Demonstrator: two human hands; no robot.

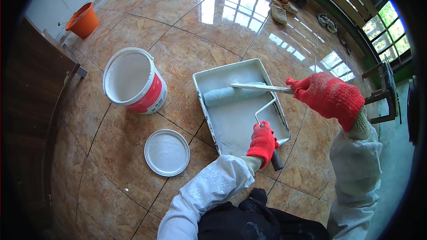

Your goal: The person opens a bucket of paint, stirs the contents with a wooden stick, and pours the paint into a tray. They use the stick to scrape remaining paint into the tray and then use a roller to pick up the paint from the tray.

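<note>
My left hand (262,143), in a red glove, is closed round the handle of a paint roller (231,95). The roller's pale, paint-wet sleeve lies across the white paint tray (272,72), its bent wire frame reaching back to my hand. My right hand (331,97), also red-gloved, grips a flat, paint-coated stick (267,88). That stick reaches left over the tray, its far end on or just above the roller sleeve; contact is hard to tell. White paint coats the tray's inside.
Left of the tray stands an open white and red paint bucket (153,95), with its round lid (167,152) nearer me on the tiled floor. An orange bucket (83,21) is at the far left, beside a dark wooden panel (33,75). Several shoes (279,13) line the far right wall.
</note>
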